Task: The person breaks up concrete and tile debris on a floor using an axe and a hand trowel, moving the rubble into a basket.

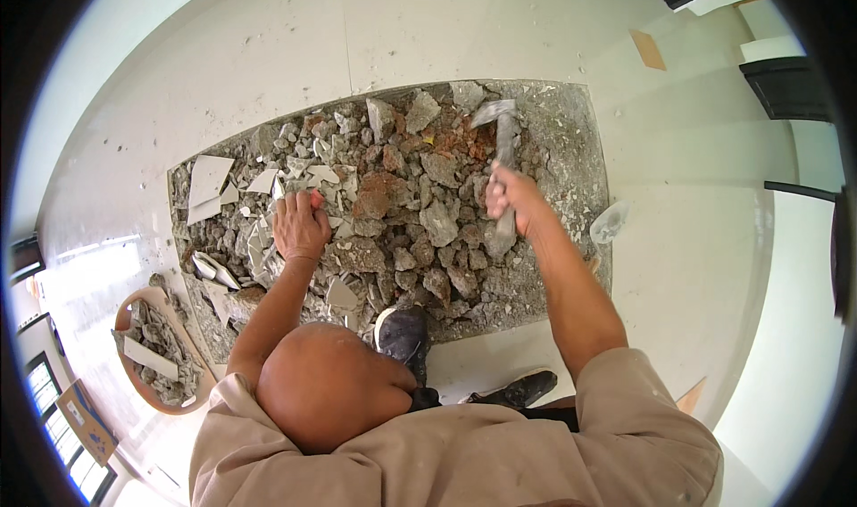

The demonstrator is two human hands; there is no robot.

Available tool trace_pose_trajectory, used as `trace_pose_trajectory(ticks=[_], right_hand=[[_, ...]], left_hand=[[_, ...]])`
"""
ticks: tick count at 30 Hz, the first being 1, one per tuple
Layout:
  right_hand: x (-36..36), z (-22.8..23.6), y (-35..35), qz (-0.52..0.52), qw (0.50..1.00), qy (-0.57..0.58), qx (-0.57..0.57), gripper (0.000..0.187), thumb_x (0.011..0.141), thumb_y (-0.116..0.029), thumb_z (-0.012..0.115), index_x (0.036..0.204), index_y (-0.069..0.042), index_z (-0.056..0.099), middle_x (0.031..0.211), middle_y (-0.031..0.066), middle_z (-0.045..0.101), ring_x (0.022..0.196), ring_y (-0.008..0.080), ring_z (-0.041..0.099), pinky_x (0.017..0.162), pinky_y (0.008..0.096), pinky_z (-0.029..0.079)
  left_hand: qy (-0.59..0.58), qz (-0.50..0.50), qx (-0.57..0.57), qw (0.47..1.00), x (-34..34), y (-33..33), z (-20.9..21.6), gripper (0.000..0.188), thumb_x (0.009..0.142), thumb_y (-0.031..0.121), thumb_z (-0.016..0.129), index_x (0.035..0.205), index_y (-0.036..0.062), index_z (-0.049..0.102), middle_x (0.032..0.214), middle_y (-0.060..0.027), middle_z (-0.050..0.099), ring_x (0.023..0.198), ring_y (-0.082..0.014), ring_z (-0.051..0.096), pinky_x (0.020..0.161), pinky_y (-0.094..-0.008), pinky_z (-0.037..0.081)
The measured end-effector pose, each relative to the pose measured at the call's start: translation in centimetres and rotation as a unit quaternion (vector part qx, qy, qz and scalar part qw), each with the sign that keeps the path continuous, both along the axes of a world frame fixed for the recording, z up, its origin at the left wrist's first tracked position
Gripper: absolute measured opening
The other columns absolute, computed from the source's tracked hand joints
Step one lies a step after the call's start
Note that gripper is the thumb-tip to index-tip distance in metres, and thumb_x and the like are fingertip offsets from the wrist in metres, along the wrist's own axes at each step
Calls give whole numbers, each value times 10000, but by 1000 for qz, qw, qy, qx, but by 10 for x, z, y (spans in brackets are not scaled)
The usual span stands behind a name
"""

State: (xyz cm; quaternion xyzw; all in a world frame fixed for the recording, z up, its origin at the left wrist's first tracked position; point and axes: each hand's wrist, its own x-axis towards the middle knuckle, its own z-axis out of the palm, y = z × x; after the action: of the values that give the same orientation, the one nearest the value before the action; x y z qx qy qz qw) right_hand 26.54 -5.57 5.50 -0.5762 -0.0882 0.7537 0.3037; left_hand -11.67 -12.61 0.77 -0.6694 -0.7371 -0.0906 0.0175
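Hammer (506,145) over rough, jagged rubble (437,222)

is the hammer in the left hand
No, the right hand grips the hammer, while the left hand is down at the rubble.

Right hand (513,197) around a hammer (505,141), left hand (301,228) by a red object (316,199) amid grey rubble (439,224).
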Motion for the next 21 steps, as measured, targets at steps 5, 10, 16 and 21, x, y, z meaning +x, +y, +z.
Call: trace_pose_trajectory(ticks=[5,10,16,21], right_hand=[[-15,32,-49,272,929,-228,105,520,1031,-358,565,1314,76,510,652,17,546,481,103,487,403,277,435],[0,41,-44,184,852,-410,269,364,1032,-316,562,1126,34,589,661,32,559,502,111,506,407,288,421],[32,-9,6,6,783,-492,382,276,1034,-323,561,944,-68,507,612,-24,488,483,77,463,404,286,370],[29,14,-19,80,993,-87,-5,353,1036,-393,559,898,-86,456,600,-13,459,467,94,436,412,293,389]], left_hand=[[-7,2,-20,1000,-2,-2,-2,250,790,212,604,1012,108,549,995,-103,561,983,-315,546,838,-440,445],[-10,0,-13,1000,-2,-2,-4,249,791,217,605,1007,106,550,989,-99,559,978,-315,544,836,-446,442],[-3,-3,-9,1000,-1,1,0,225,792,216,608,980,108,546,973,-99,552,967,-316,541,821,-444,438],[-5,5,-48,999,-1,1,3,220,801,219,611,977,106,544,971,-100,552,965,-316,542,818,-442,437]])
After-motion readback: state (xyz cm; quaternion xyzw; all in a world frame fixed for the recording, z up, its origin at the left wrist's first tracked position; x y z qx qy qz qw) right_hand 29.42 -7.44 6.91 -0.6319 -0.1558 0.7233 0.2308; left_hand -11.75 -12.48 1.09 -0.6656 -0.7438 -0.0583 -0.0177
